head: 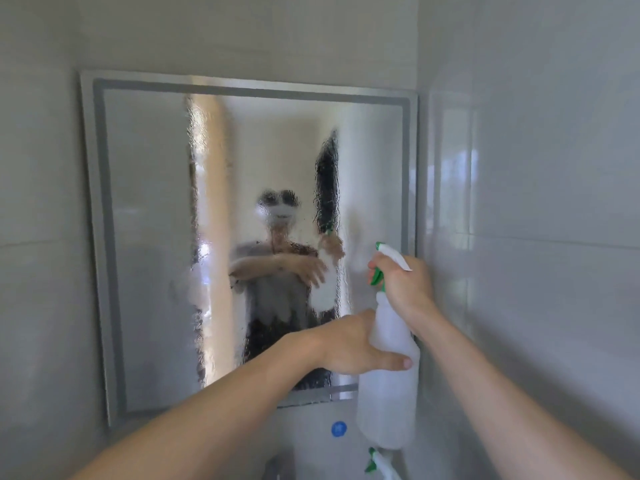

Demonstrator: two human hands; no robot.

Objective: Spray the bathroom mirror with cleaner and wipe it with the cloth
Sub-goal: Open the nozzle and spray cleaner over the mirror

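Observation:
The bathroom mirror (145, 237) hangs on the wall straight ahead; its middle is wet and streaked with sprayed liquid, which blurs the reflection. A white translucent spray bottle (389, 393) with a green trigger is held upright in front of the mirror's lower right corner. My right hand (403, 284) grips its neck with a finger at the trigger, nozzle pointing left at the glass. My left hand (349, 344) wraps around the bottle's body from the left. No cloth is in view.
Grey tiled walls close in on both sides, the right wall (536, 237) very near my right arm. A blue round sticker (338, 428) sits below the mirror. A second green-and-white spray head (379, 462) shows at the bottom edge.

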